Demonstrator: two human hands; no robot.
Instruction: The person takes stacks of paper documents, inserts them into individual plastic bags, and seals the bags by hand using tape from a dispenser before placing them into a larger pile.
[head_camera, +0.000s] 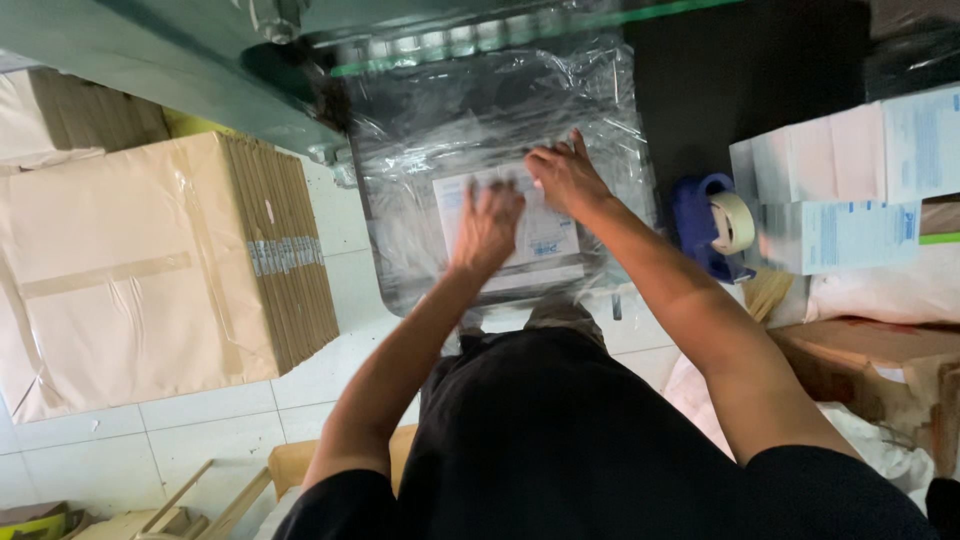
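Item: flat parcel wrapped in clear crinkled plastic film (480, 130), lying on the dark tabletop (740, 90) at its near edge, directly in front of you. A white rectangular paper label (545, 240) sits on top of the parcel, toward its near side.

Your left hand (487, 225): pressed flat on the label, fingers (497, 195) spread and extended, gripping nothing; slightly blurred.

Your right hand (565, 175): laid flat at the label's far right corner, fingers stretched out over the film, holding nothing.

To the right of the parcel, near the tabletop's right side: blue tape dispenser with a roll of beige tape (715, 225), just beside your right forearm. Beyond it, stacked white paper-wrapped packages with blue print (850, 190).

On the white tiled floor (200, 420) to your left: tall bundle of flattened brown cardboard boxes (150, 270), bound in film and tape, well apart from the parcel.
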